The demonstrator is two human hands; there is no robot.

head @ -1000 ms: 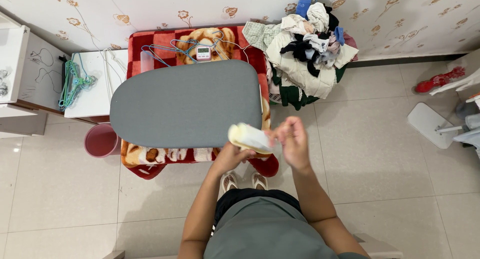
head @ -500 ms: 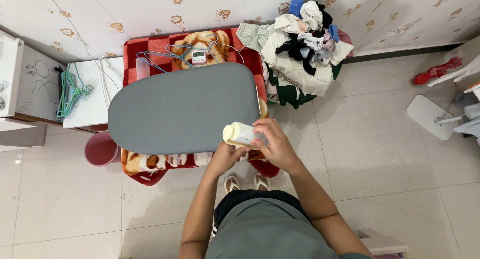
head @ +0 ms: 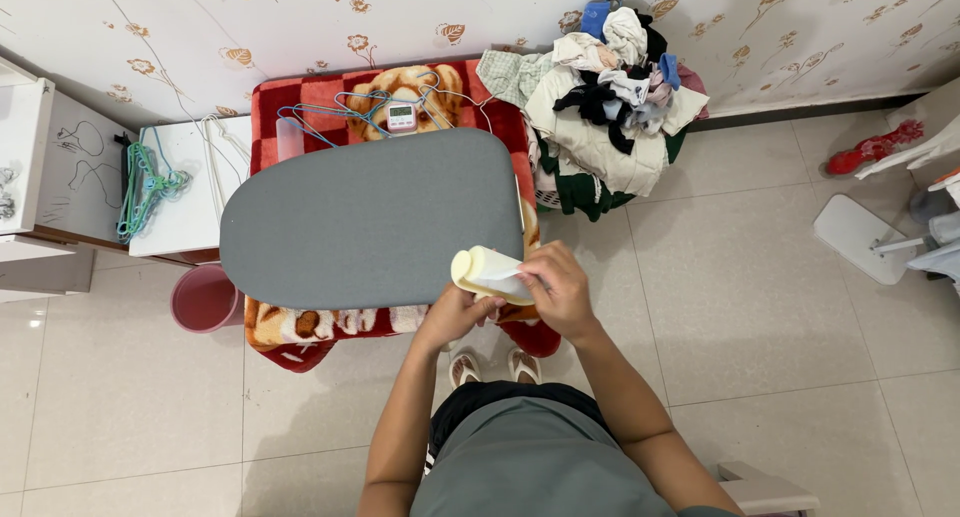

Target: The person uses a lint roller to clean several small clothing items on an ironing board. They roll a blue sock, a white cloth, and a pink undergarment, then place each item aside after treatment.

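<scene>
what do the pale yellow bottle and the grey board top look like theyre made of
The pale yellow bottle, held in both hands, looks like smooth, opaque plastic with a slight sheen. The grey board top looks like matte woven fabric stretched flat, with no gloss, probably over padding.

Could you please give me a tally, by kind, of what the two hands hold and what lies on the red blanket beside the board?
Pale yellow cylindrical roll, in left hand and right hand: 1
Grey oval ironing board: 1
Small white digital timer: 1
Total: 3
</scene>
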